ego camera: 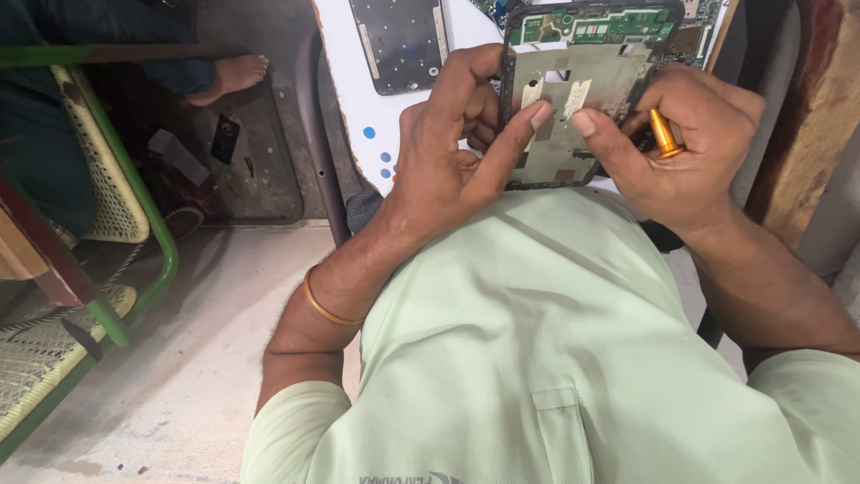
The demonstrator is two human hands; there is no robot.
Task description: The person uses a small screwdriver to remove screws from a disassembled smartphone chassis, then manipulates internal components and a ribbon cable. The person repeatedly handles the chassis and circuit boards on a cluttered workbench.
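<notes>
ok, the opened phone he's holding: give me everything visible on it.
The opened phone is a dark rectangular frame with its back cover off, held upright over the person's lap. A green circuit board runs across its top; below is a greyish metal plate with cut-outs and two pale strips. The left hand grips its left edge, thumb pressing the plate. The right hand steadies the right side, thumb on the plate, while holding a gold tool.

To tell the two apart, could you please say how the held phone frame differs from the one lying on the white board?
The held frame is gripped by both the left hand and the right hand; the lying frame is untouched. The held frame carries a green circuit board along its top; the lying frame shows none. Both are dark, rectangular and opened.
</notes>
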